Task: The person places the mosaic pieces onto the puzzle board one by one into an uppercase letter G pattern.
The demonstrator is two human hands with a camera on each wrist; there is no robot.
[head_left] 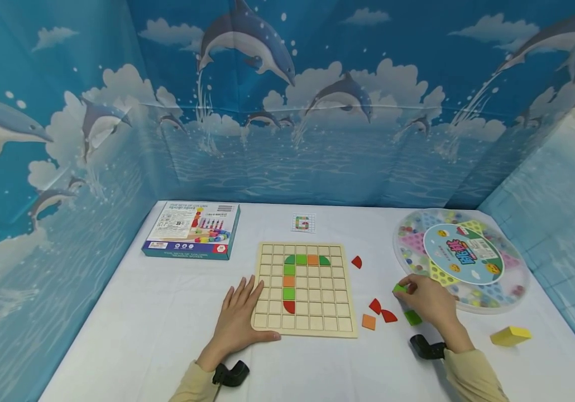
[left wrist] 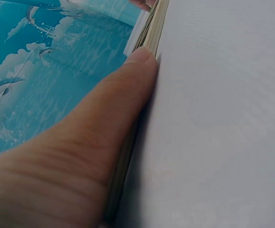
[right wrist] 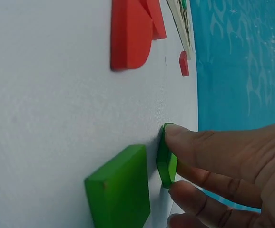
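Observation:
A wooden grid board (head_left: 320,290) lies on the white table, with green, orange and red pieces set in some of its squares. My left hand (head_left: 239,315) rests with spread, straight fingers at the board's lower left corner; in the left wrist view the thumb (left wrist: 113,95) lies along its edge. Right of the board, my right hand (head_left: 428,301) pinches a green square block (right wrist: 166,159) between thumb and fingers, close over the table. Another green square block (right wrist: 121,190) lies just beside it. Red quarter-round pieces (head_left: 389,316) and an orange square block (head_left: 369,321) lie between board and hand.
A small pattern card (head_left: 303,223) lies behind the board. At the back left is a flat boxed set (head_left: 192,230). A round clear game case (head_left: 511,296) sits at the right, close behind my right hand. A yellow block (head_left: 511,336) stands near the right edge.

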